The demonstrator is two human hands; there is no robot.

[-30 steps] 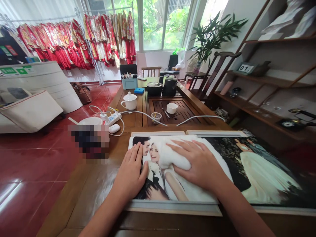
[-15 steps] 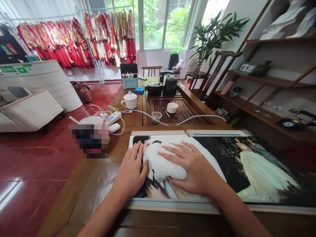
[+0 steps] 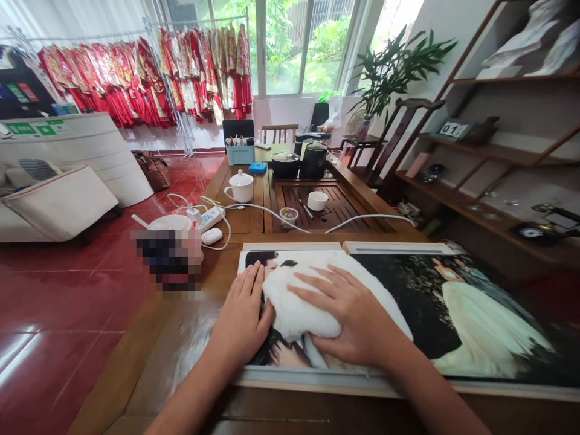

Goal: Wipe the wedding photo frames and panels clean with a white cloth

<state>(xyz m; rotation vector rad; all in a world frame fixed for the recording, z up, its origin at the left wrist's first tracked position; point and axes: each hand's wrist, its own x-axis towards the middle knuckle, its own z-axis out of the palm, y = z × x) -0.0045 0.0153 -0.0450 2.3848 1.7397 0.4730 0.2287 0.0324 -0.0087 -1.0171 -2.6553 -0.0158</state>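
A large framed wedding photo [image 3: 475,308] lies flat on the wooden table [image 3: 181,338] in front of me. My left hand [image 3: 240,317] rests flat on the photo's left edge, fingers stretched out. My right hand [image 3: 351,317] presses a white cloth [image 3: 294,305] down on the left part of the picture, fingers spread over the cloth. The cloth covers the faces in the photo and touches my left hand's fingers.
Behind the photo sit a tea tray [image 3: 335,208], a white teapot [image 3: 240,186], a small cup [image 3: 317,199], a power strip [image 3: 208,216] with white cables and a pen box [image 3: 240,151]. Wooden shelves [image 3: 498,151] stand to the right. Red garments [image 3: 136,78] hang at the back left.
My right hand has slid the white cloth leftward across the photo, up against my left hand. The left hand has stayed in place.
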